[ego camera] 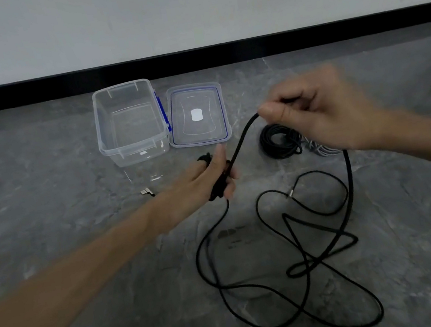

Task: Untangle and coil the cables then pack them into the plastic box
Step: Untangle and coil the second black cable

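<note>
Left grip point(205, 176) curled round black cable point(351, 177); right grip point(318, 113) pinches it.

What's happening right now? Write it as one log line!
step: coiling black cable | left hand: grips cable | right hand: pinches cable | box: open, empty | lid: beside box | second cable: coiled on floor

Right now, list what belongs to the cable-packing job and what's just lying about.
Job: loose black cable, held by left hand and right hand; coiled black cable; grey cable; plastic box; lid.
Lying about: small metal-tipped piece near the box, purpose unclear.
</note>
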